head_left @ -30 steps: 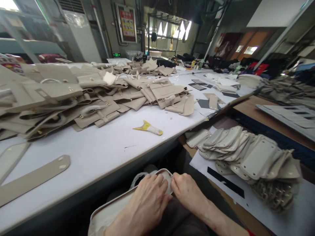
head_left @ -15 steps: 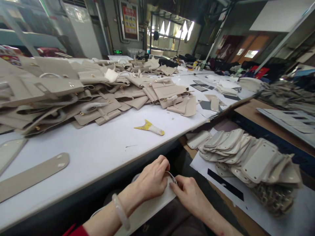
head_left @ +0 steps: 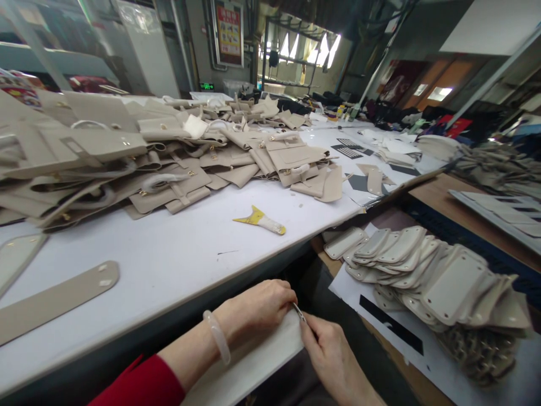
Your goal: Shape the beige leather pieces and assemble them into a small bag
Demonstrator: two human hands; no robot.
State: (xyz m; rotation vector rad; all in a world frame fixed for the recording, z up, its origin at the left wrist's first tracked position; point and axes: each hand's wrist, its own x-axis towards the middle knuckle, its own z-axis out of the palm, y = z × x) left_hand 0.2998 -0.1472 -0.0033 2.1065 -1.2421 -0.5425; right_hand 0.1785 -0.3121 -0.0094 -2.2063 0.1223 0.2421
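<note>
Over my lap, below the table's front edge, lies a pale off-white leather-like panel (head_left: 257,358) with a dark line along its far rim. My left hand (head_left: 268,301) is closed on the panel's far edge, its fingertips partly hidden behind the knuckles. At the right end of that edge my right hand (head_left: 327,344) pinches the panel between thumb and fingers. The two hands are close together with a short stretch of rim showing between them. A pale bangle (head_left: 217,337) sits on my left wrist.
A white table (head_left: 177,265) bears a heap of beige bag pieces (head_left: 236,158), a yellow-and-white tool (head_left: 262,220) and a long beige strip (head_left: 63,299). At right, stacked pale panels with holes (head_left: 448,276) lie by a black strip (head_left: 391,324).
My left hand has turned flatter and dropped slightly, with more red sleeve showing. My right hand has moved slightly down and right. Both still grip the panel; the view has shifted a little.
</note>
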